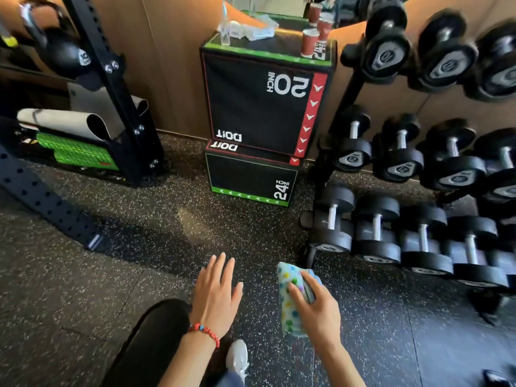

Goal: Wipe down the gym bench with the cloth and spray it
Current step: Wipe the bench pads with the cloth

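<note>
The right hand [317, 308] grips a folded dotted cloth [291, 297] — fingers closed around it — above the speckled rubber floor [111, 275]; the left hand [216, 297] is open, fingers spread and empty, with a red bead bracelet [205, 332] on the wrist; a clear spray bottle [224, 30] stands on the stacked plyo boxes [259, 107], beside red paper cups [310, 43]; a dumbbell rack [418, 163] stands at right.

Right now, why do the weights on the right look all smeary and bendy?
In the head view, the dumbbells at the top right are smeared by motion blur, and the wide-angle lens bends the rack outward near the edge. The middle stays sharper: the right hand and its spotted cloth look crisp.
</note>
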Available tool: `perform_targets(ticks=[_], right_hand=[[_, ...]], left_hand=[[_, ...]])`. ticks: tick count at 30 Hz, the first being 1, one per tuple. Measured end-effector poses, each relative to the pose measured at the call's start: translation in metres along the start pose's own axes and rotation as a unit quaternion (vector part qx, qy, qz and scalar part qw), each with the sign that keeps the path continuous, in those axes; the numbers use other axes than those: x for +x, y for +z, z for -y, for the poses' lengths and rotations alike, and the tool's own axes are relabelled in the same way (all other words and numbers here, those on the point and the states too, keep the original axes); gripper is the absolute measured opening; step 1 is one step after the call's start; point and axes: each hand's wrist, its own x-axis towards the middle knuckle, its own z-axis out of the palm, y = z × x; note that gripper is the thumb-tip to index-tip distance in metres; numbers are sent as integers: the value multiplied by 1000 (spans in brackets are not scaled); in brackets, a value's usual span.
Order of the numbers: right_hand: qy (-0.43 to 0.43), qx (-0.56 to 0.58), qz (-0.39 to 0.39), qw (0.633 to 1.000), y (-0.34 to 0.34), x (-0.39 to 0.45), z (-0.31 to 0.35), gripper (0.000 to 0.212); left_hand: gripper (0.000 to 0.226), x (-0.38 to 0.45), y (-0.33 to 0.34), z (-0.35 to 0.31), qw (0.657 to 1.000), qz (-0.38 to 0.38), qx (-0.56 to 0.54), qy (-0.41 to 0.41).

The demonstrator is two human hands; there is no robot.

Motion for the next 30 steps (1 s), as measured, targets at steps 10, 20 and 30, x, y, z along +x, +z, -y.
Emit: perform_targets(ticks=[10,20,30], right_hand=[[1,30,-15,999,17,103,70,49],[-20,10,15,1000,33,226,109,45],[-42,0,56,998,29,381,159,46]], left_hand=[[55,124,-39,27,999,-39,-4,9],[55,239,-41,36,999,-45,3,-25],[54,380,-62,24,996,-66,22,-58]])
